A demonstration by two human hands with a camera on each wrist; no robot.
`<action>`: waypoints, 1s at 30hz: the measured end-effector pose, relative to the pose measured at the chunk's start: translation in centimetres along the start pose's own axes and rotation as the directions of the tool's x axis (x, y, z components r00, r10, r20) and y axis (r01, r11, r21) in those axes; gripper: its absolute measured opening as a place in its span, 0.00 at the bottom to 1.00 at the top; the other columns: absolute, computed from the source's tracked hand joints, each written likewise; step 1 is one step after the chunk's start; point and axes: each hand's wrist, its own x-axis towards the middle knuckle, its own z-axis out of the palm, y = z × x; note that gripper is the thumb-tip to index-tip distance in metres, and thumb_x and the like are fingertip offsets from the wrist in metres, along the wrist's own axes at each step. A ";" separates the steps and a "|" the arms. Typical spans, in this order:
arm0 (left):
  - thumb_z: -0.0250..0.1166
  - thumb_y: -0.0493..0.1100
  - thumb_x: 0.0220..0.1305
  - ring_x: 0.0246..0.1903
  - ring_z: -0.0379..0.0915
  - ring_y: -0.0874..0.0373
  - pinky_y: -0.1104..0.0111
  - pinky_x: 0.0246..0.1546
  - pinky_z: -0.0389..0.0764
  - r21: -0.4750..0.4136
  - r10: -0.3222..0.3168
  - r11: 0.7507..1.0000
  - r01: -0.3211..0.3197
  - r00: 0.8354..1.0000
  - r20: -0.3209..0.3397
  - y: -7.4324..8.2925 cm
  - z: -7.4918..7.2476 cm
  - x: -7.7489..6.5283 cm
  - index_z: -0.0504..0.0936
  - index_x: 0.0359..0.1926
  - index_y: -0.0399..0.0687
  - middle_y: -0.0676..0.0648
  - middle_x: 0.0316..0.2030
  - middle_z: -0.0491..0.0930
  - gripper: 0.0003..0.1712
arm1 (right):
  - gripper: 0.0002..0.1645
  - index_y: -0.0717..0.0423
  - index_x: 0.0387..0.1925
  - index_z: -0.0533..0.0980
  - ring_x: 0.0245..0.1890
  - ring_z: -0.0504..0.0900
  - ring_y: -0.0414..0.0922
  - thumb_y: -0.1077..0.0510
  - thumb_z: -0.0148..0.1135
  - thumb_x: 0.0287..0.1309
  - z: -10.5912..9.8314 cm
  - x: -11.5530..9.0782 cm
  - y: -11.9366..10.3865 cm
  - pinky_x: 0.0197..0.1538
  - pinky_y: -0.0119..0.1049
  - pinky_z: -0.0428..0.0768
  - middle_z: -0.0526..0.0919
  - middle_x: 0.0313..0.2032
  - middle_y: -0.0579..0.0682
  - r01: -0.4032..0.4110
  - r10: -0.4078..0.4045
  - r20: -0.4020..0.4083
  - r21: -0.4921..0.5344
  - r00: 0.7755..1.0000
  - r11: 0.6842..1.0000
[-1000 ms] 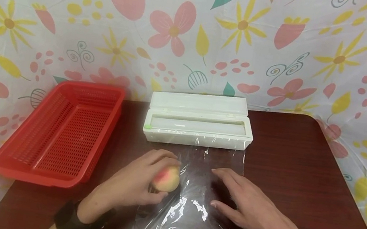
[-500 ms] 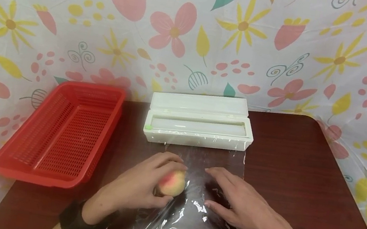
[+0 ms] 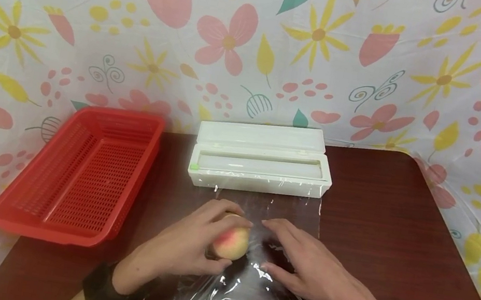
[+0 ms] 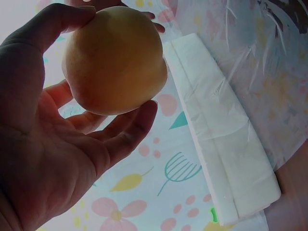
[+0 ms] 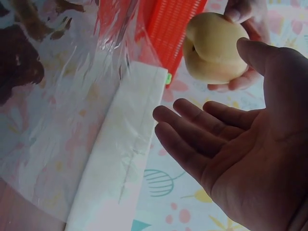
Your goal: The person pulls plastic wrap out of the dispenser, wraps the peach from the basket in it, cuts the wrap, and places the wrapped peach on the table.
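A peach, yellow with a red blush, is held between the thumb and fingers of my left hand. In the left wrist view the peach shows pale yellow, pinched by the thumb from above and fingertips from below. My right hand is a short way right of the fruit, its fingers spread and slightly bent with nothing in them. Both hands are over a sheet of clear cling film. The film runs from a white cling film dispenser, whose lid stands raised at the back.
A red perforated plastic basket stands at the left of the dark wooden table. Behind the table hangs a flower-patterned cloth. A small green piece sits on the dispenser's left front corner.
My left hand has carried the peach to the right, over the film. The right hand has shifted left, so the gap between the hands has narrowed.
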 end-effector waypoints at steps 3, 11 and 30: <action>0.82 0.48 0.52 0.67 0.66 0.59 0.66 0.60 0.80 0.001 0.006 1.000 -0.006 1.000 0.006 0.1 0.1 0.1 0.76 0.70 0.59 0.53 0.68 0.70 0.43 | 0.41 0.50 0.75 0.67 0.61 0.81 0.41 0.37 0.66 0.70 0.1 0.3 -0.1 0.60 0.44 0.83 0.76 0.66 0.42 0.016 -0.016 -0.018 0.016 1.000 1.000; 0.82 0.51 0.51 0.67 0.66 0.58 0.65 0.62 0.80 0.013 -0.008 1.000 0.007 1.000 0.010 0.3 0.4 0.4 0.72 0.72 0.55 0.53 0.69 0.69 0.48 | 0.40 0.51 0.73 0.68 0.61 0.80 0.39 0.41 0.71 0.68 0.5 0.9 -0.3 0.60 0.42 0.83 0.77 0.65 0.41 0.046 -0.044 -0.038 0.056 0.998 0.997; 0.82 0.52 0.51 0.60 0.71 0.60 0.68 0.59 0.80 -0.015 -0.005 1.000 0.005 1.000 -0.003 0.7 1.0 0.8 0.71 0.68 0.53 0.52 0.65 0.68 0.45 | 0.36 0.47 0.70 0.69 0.58 0.82 0.38 0.42 0.71 0.69 0.9 1.4 -0.8 0.59 0.40 0.84 0.76 0.63 0.39 0.032 -0.024 -0.054 0.152 0.998 0.988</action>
